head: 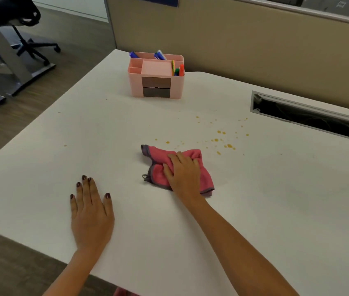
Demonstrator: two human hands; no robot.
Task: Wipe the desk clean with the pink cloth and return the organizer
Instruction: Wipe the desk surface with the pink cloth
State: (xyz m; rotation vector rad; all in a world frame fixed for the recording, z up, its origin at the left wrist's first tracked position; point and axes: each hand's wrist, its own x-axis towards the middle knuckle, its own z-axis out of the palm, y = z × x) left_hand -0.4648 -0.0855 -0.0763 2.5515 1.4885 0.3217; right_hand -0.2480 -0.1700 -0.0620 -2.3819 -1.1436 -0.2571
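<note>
The pink cloth point(158, 155), edged in grey, lies bunched on the white desk point(276, 199) near its middle. My right hand point(183, 174) presses down on the cloth and grips it. My left hand point(91, 208) rests flat on the desk to the left, fingers spread, holding nothing. Small yellow-orange spots point(222, 142) dot the desk just beyond and to the right of the cloth. The pink organizer point(156, 76), with markers and two small drawers, stands at the far left corner of the desk.
A cable slot point(310, 116) with a grey frame is cut into the desk at the far right. A beige partition point(254, 45) runs behind the desk. An office chair point(30, 39) stands on the floor to the far left.
</note>
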